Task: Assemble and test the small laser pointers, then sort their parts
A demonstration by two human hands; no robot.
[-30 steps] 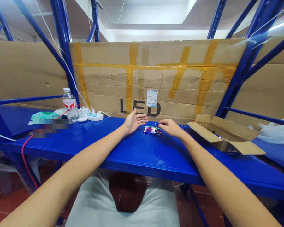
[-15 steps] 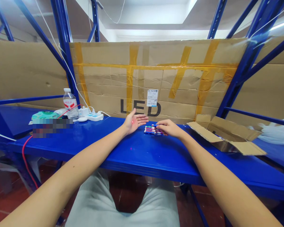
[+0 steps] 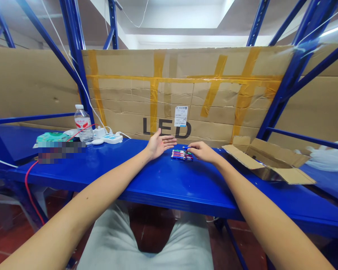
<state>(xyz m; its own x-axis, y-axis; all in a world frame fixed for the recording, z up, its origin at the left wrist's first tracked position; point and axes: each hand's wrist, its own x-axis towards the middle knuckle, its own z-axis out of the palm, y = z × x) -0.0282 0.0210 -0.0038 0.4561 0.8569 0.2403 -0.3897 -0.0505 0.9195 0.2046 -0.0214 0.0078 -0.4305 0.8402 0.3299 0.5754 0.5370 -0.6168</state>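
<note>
My left hand (image 3: 157, 145) is held up over the table with its palm turned to the right and fingers stretched out, holding nothing. Between the fingertips of my right hand (image 3: 201, 152) is a small blue laser pointer (image 3: 185, 147), its end directed at my left palm. Just below it, several slim metallic tubes of the same sort (image 3: 181, 155), in red, blue, green and purple, lie side by side in a row on the blue table (image 3: 169, 183). My right fingers cover part of the row's right end.
An open cardboard box (image 3: 270, 159) stands on the right, with plastic bags (image 3: 329, 157) beyond it. At left are a water bottle (image 3: 83, 123), a power strip (image 3: 112, 138) and a green packet (image 3: 53, 138). A tall cardboard sheet (image 3: 124, 93) backs the table.
The bright red dot on my left palm has faded from view, as has the red spot on the table. The blue laser pointer shows slightly more clearly; both hands have hardly moved.
</note>
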